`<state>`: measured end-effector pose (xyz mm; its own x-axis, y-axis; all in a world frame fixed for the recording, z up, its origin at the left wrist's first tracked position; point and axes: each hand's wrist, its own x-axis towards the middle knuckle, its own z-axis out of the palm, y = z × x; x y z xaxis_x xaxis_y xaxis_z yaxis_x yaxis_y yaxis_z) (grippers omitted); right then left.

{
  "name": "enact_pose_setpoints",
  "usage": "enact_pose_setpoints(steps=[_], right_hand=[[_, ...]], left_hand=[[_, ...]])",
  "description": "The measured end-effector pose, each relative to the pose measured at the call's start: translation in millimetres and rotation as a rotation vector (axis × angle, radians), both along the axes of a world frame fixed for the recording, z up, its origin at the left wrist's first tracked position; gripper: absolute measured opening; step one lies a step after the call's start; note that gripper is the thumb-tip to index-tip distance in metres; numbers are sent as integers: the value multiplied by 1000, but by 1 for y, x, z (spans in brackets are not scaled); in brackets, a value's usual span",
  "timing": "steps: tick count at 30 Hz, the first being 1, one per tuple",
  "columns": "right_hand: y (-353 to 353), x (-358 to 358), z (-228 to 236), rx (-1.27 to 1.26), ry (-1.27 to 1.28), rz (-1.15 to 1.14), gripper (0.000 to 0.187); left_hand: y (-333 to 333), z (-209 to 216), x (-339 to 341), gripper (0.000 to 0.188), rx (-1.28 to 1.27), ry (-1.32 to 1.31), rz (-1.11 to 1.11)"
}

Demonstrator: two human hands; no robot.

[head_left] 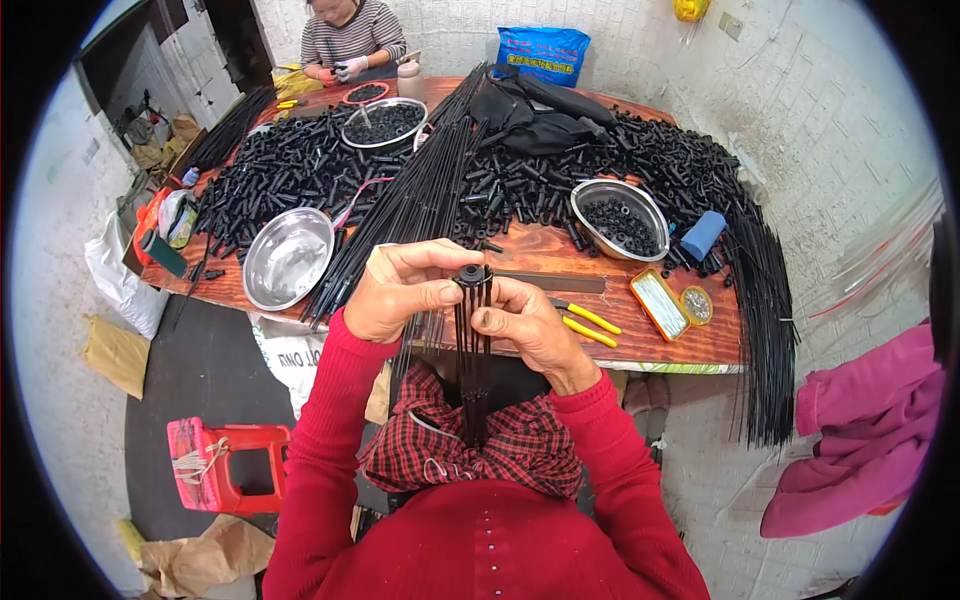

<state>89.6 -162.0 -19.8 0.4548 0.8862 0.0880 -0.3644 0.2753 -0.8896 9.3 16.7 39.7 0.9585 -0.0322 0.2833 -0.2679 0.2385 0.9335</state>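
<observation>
In front of my chest, both hands hold a small round black hub (471,274) with thin black umbrella ribs (473,350) hanging down from it toward my lap. My left hand (400,292) pinches the hub's left side between thumb and fingers. From the other side, my right hand (535,335) grips the ribs just under the hub, thumb toward me. The lower ends of the ribs come together above the checked cloth (540,440) on my lap. Yellow-handled pliers (588,325) lie on the table right of my right hand.
Black tube-shaped parts (290,170) heap across the wooden table (540,250), with long rib bundles (410,200) among them. An empty metal bowl (289,259), a bowl of black rings (620,220) and a yellow tin (660,305) stand near its front edge. Another person (352,40) works at the far side.
</observation>
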Motion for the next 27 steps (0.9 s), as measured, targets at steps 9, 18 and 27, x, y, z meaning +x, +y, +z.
enact_pose_setpoints(steps=[9,18,27], right_hand=[[2,-10,9,-15,-38,-62,20],[2,-19,16,-22,-44,-94,19],[8,-17,21,-26,-30,45,21]], left_hand=[[6,-2,0,36,-54,-18,-71],[15,-18,4,31,-140,-42,-162],[18,-17,-2,32,-154,-51,-228]])
